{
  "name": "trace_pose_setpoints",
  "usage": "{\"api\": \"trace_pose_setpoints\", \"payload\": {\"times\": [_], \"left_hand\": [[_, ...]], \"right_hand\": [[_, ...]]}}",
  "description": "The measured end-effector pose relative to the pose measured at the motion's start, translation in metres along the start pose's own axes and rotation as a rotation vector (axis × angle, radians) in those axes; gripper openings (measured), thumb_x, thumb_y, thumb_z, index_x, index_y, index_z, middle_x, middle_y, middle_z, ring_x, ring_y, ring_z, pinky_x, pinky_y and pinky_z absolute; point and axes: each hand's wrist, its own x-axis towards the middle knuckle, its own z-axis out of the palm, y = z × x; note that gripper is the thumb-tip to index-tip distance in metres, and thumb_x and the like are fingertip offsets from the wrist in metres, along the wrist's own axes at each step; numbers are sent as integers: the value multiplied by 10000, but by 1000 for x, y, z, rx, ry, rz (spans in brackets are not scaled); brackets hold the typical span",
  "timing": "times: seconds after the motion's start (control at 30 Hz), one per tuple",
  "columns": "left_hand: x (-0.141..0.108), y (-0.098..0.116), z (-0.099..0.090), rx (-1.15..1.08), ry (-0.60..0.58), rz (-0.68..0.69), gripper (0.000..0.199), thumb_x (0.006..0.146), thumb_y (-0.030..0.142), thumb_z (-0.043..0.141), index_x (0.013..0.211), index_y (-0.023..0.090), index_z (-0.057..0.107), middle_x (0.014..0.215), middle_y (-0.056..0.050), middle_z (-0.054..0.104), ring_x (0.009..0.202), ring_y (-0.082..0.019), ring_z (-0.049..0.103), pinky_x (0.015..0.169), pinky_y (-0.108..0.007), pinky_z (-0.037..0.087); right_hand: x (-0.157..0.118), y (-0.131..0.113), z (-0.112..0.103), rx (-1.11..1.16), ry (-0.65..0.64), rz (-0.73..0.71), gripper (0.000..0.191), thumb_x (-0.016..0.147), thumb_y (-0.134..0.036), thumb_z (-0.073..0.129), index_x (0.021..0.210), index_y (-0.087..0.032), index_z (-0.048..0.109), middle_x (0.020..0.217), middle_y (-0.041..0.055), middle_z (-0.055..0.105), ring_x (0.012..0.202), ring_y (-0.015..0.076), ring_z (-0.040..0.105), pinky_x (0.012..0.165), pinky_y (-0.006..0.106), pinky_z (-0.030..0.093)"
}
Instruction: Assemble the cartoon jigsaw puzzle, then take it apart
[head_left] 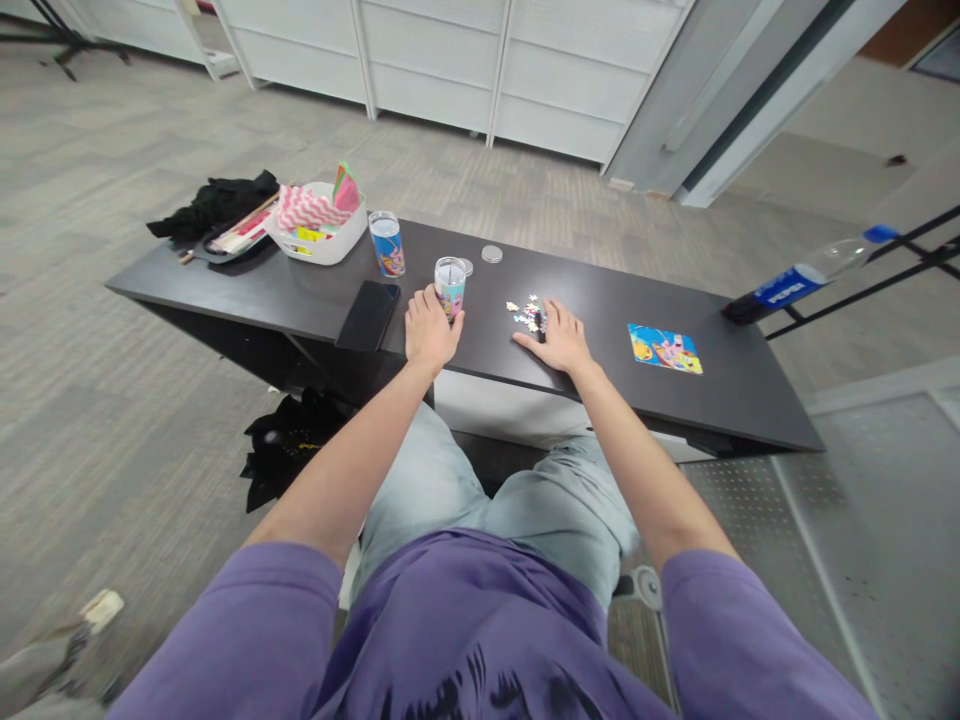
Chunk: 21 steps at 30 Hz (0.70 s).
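My left hand [433,328] is wrapped around the near side of a small cylindrical tin [451,284] with a colourful cartoon print. The tin stands upright, its pale top open. To the right, my right hand [561,340] lies low on the table with thumb and fingers apart, beside a small heap of jigsaw puzzle pieces [531,316]. Its fingertips touch or nearly touch the pieces at the heap's right edge. A second printed tin [388,246] stands farther left. Two round silver lids lie behind, one lid [492,254] in plain sight and one partly hidden by the tin.
On the dark table [592,295] lie a black phone [368,315] at left and a cartoon picture card [665,349] at right. A white basket [330,243] with cloths and a black cloth [217,208] occupy the far left end. A Pepsi bottle [802,283] leans at the right end.
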Motion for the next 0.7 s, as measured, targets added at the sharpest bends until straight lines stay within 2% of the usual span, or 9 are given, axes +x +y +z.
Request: {"api": "trace_pose_setpoints", "payload": {"times": [0.1,0.2,0.37,0.53,0.7], "left_hand": [[1,-2,3,11,9,0,770,1184,440,640,1798,-2,497,1752,-379,663,1644,-517,664,1437,-640,554],[1,-3,4,17,15,-1,771,1178,441,637,1799,6,496,1753,-381,666,1645,-516,664,1439,-641,551],[0,-3,4,19,25,-4,775,1179,440,632,1799,-2,490,1756,-391,657,1640,-520,668,1434,-645,552],[0,-2,2,17,21,-10,790,1170,438,649,1794,-20,491,1751,-397,655,1638,-522,669,1442,-634,546],[0,-1,1,13,22,-23,781,1157,434,651,1813,43,490,1775,-366,657,1662,-508,662,1456,-626,541]], "right_hand": [[27,-16,6,-51,-30,-26,1084,1151,-793,731,2006,-162,516,2086,294,461,1938,565,411,1580,751,334],[48,-27,9,-85,-30,-41,844,1202,-679,704,1894,-197,658,1982,287,585,1842,553,510,1529,736,397],[52,-33,9,-121,4,-62,515,1270,-558,663,1655,-241,795,1809,266,699,1667,514,626,1423,674,491],[47,-36,9,-147,26,-54,398,1294,-551,748,1505,-222,825,1663,183,783,1567,404,716,1375,625,560],[47,-39,7,-165,29,-46,356,1278,-565,832,1398,-231,859,1543,129,843,1469,354,786,1324,619,633]]}}
